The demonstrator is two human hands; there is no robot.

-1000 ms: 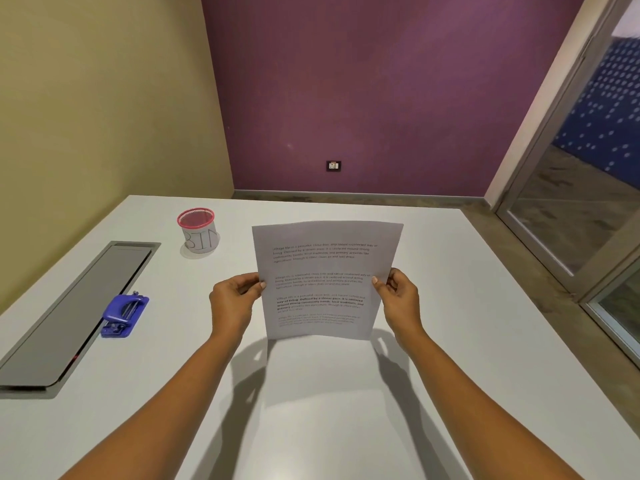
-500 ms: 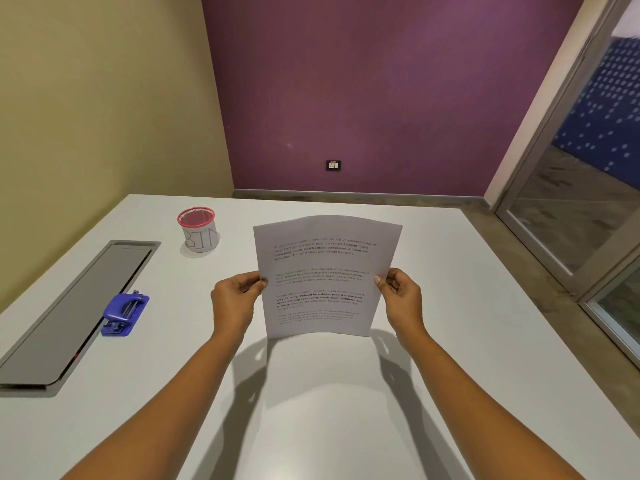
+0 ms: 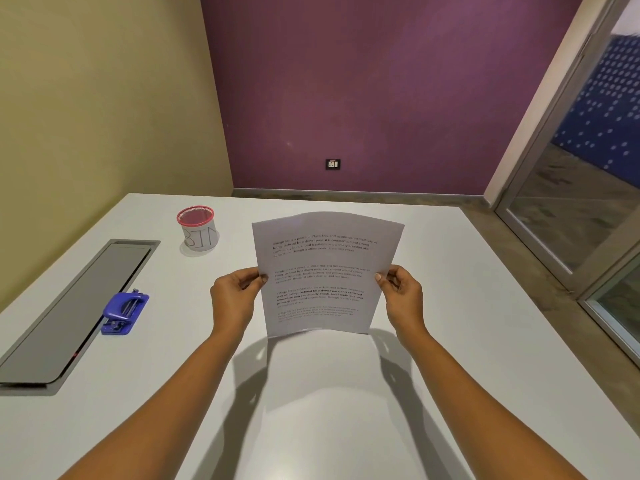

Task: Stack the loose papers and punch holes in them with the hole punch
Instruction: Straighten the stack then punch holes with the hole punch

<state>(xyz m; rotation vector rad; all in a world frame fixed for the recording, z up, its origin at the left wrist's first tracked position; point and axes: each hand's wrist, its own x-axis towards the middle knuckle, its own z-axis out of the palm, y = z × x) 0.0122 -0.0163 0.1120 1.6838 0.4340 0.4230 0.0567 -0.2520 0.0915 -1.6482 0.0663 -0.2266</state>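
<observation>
head view: a person holds a stack of printed papers (image 3: 322,271) upright over a white table (image 3: 311,410), one hand at each side edge. the left hand (image 3: 235,296) pinches the left edge about midway up, its thumb on the printed face and its fingers curled behind. the right hand (image 3: 403,296) pinches the right edge at the same height in the same way. the sheets bow slightly, the top edge arching, and blocks of black text, one partly bold, show on the facing page. the lower edge sits at or just above the tabletop, where a shadow spreads toward the person; whether it touches cannot be told, nor can the number of sheets.

the blue hole punch (image 3: 124,313) lies on the table well to the left of the papers, untouched, just beside the right edge of a long grey panel (image 3: 79,306) set into the tabletop. farther back on the left stands a white cup (image 3: 199,233) with a red mesh rim, hand-lettered "bin". beyond the table a purple wall (image 3: 381,81) carries a small socket plate (image 3: 333,164). an olive wall (image 3: 104,98) closes the left side, and a glass door (image 3: 571,202) stands at the right.
</observation>
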